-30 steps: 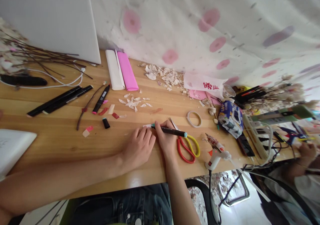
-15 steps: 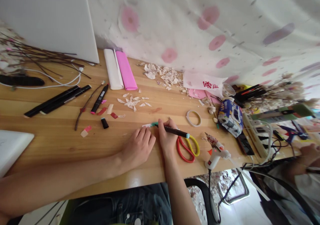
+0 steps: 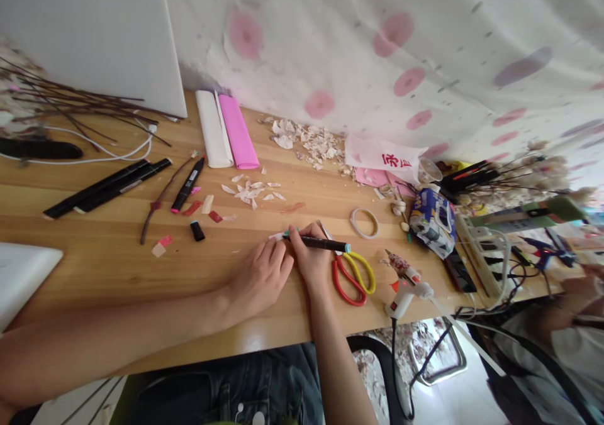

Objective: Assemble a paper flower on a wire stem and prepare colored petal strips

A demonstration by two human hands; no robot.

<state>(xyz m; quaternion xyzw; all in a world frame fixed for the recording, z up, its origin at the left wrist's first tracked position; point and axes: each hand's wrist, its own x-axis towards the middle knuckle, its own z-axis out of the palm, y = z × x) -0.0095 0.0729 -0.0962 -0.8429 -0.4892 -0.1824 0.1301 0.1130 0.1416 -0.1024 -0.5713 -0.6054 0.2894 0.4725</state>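
My right hand point(image 3: 310, 261) grips a black marker point(image 3: 325, 244) with a teal end, its tip pointing left. That tip meets a small whitish paper strip point(image 3: 275, 236) on the table, partly coloured teal. With fingers curled, my left hand point(image 3: 264, 273) presses the strip down; its fingertips are mostly hidden from above. Scissors point(image 3: 349, 279) with one red and one yellow handle lie just right of my right hand, which covers part of the blades. A black marker cap point(image 3: 197, 231) rests to the left, near red and cream paper pieces point(image 3: 207, 204).
Behind are petal scraps point(image 3: 250, 191), white and pink paper rolls point(image 3: 238, 132) and more markers point(image 3: 187, 185). To the right are a tape roll point(image 3: 364, 223), a hot glue gun point(image 3: 404, 287) with its cord, and a tissue pack point(image 3: 431, 220). Another person's arm point(image 3: 573, 296) shows far right.
My right hand and the marker have shifted slightly left along the strip. More of the scissors' blades now shows. My left hand stays nearly still.
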